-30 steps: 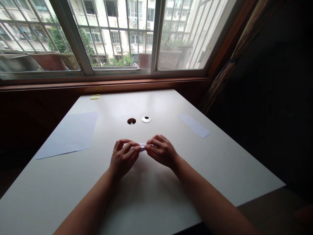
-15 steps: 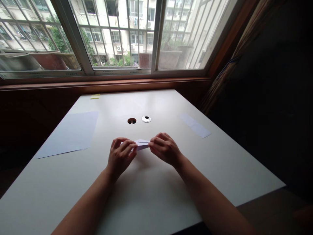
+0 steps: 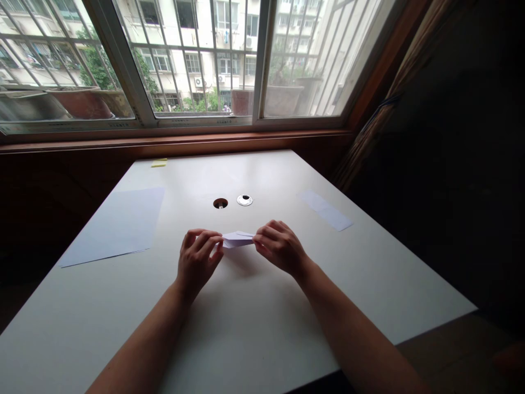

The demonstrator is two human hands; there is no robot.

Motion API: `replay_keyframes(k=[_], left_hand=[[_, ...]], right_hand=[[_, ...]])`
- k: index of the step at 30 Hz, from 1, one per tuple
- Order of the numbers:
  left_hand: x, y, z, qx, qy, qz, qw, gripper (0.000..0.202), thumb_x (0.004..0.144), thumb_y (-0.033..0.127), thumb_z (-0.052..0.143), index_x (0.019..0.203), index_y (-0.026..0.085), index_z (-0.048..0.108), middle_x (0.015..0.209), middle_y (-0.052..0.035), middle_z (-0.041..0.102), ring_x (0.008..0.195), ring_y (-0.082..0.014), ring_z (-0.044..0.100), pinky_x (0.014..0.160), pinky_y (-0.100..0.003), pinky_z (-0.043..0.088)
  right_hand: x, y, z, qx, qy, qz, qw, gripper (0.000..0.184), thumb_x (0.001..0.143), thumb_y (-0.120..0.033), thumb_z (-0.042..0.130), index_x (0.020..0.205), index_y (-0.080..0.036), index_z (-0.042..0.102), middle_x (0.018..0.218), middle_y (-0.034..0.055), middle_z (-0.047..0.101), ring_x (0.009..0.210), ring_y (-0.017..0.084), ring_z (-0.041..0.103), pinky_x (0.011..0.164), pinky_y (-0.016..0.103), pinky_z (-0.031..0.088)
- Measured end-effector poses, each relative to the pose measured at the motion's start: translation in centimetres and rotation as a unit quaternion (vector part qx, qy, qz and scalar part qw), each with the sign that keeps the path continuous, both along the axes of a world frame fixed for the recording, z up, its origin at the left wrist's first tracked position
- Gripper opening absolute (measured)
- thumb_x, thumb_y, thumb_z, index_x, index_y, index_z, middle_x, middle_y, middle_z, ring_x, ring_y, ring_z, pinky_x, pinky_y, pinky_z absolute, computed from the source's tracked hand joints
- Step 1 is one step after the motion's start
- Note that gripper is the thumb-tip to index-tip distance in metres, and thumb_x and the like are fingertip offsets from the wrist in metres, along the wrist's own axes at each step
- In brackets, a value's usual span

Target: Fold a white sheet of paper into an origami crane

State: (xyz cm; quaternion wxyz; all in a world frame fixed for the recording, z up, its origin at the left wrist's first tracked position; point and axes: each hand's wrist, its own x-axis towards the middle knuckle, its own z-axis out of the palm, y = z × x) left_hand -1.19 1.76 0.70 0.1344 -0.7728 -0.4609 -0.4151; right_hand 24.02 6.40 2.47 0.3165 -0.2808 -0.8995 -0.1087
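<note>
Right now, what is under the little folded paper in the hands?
Only the white table, shaded a little, shows beneath the folded paper. The left hand and right hand pinch its ends, so those ends and the spots below them are covered.

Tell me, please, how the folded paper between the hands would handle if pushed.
The folded paper is probably very light: left hand and right hand pinch it by fingertips. Folds likely stiffen it. Flat, it should slide on the table, not roll.
</note>
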Motion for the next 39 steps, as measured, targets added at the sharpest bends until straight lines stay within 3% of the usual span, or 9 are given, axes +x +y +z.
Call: replay_keyframes(k=[6, 12, 16, 22, 28, 39], left_hand=[[0.0, 0.1, -0.2, 0.007, 0.029, -0.024, 0.999, 0.032, 0.086, 0.018, 0.070, 0.117, 0.028, 0.067, 0.107, -0.0039, 0.072, 0.101, -0.0242, 0.056, 0.089, -0.041, 0.048], [0.0, -0.1, -0.1, -0.008, 0.069, -0.032, 0.997, 0.022, 0.087, 0.017, 0.069, 0.106, 0.028, 0.071, 0.103, -0.0027, 0.073, 0.100, -0.0247, 0.055, 0.087, -0.040, 0.048], [0.0, -0.2, -0.3, -0.012, 0.042, -0.025, 0.999, 0.022, 0.088, 0.017, 0.069, 0.107, 0.027, 0.071, 0.101, -0.0027, 0.073, 0.089, -0.0219, 0.053, 0.081, -0.037, 0.049], [-0.2, 0.1, -0.6, -0.001, -0.079, -0.035, 0.996, 0.021, 0.090, 0.015, 0.067, 0.107, 0.027, 0.071, 0.101, -0.0033, 0.070, 0.090, -0.0189, 0.059, 0.082, -0.034, 0.053], [-0.2, 0.0, -0.4, 0.008, -0.138, -0.043, 0.989, 0.022, 0.090, 0.014, 0.067, 0.107, 0.027, 0.070, 0.100, -0.0032, 0.070, 0.093, -0.0179, 0.064, 0.084, -0.035, 0.055], [0.2, 0.2, -0.5, -0.053, -0.192, -0.092, 0.976, 0.017, 0.092, 0.016, 0.064, 0.107, 0.024, 0.069, 0.108, -0.0044, 0.072, 0.101, -0.0183, 0.069, 0.090, -0.036, 0.057]], right_hand=[[-0.7, -0.1, -0.2, 0.006, -0.005, 0.010, 1.000, 0.008, 0.092, -0.017, 0.061, 0.087, -0.020, 0.068, 0.088, 0.0041, 0.067, 0.086, 0.019, 0.054, 0.075, 0.034, 0.041], [-1.8, -0.7, -0.2, -0.004, -0.018, 0.049, 0.999, 0.010, 0.094, -0.018, 0.059, 0.091, -0.020, 0.068, 0.090, 0.0040, 0.068, 0.085, 0.019, 0.054, 0.074, 0.035, 0.042], [-1.5, -0.7, -0.4, -0.058, 0.078, 0.069, 0.993, 0.009, 0.093, -0.020, 0.062, 0.097, -0.021, 0.069, 0.094, 0.0046, 0.069, 0.086, 0.019, 0.057, 0.076, 0.035, 0.047], [-0.5, 0.6, -1.2, -0.120, 0.243, 0.033, 0.962, 0.028, 0.096, -0.013, 0.056, 0.119, -0.025, 0.067, 0.102, 0.0068, 0.069, 0.094, 0.020, 0.063, 0.083, 0.039, 0.054], [-0.7, 0.7, -1.6, -0.125, 0.193, 0.074, 0.970, 0.035, 0.092, -0.015, 0.064, 0.123, -0.030, 0.066, 0.111, 0.0059, 0.070, 0.099, 0.020, 0.063, 0.084, 0.038, 0.057], [-1.2, 0.0, -1.0, -0.129, 0.177, 0.129, 0.967, 0.032, 0.092, -0.016, 0.065, 0.121, -0.031, 0.068, 0.111, 0.0039, 0.073, 0.094, 0.017, 0.063, 0.081, 0.034, 0.058]])
